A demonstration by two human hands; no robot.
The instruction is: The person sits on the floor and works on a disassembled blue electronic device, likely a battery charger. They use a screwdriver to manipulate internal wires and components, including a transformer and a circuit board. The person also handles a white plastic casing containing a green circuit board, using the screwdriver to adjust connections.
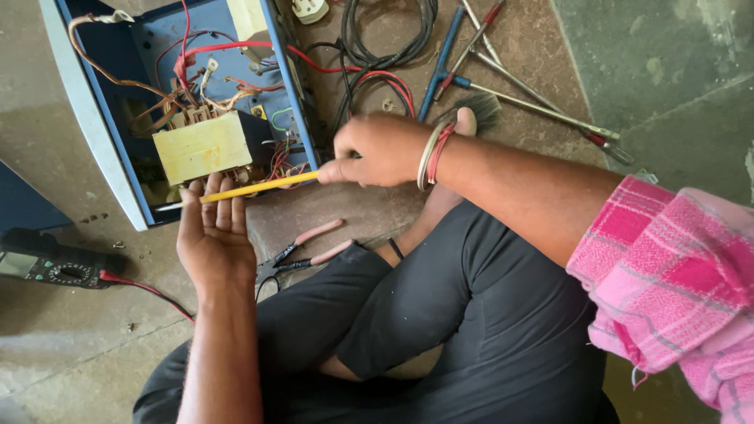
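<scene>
My right hand grips the handle end of a long yellow tool, a thin rod that reaches left toward an opened blue metal case. My left hand lies palm up with fingers apart, just under the rod's tip, at the case's front edge. Inside the case sits a yellow-wrapped transformer amid red, white and brown wires. The rod's dark tip points at the case floor below the transformer.
Pink-handled pliers lie on the stone floor by my knee. A dark multimeter with a red lead rests at left. Black cables, a blue-handled tool and metal probes lie beyond my right hand.
</scene>
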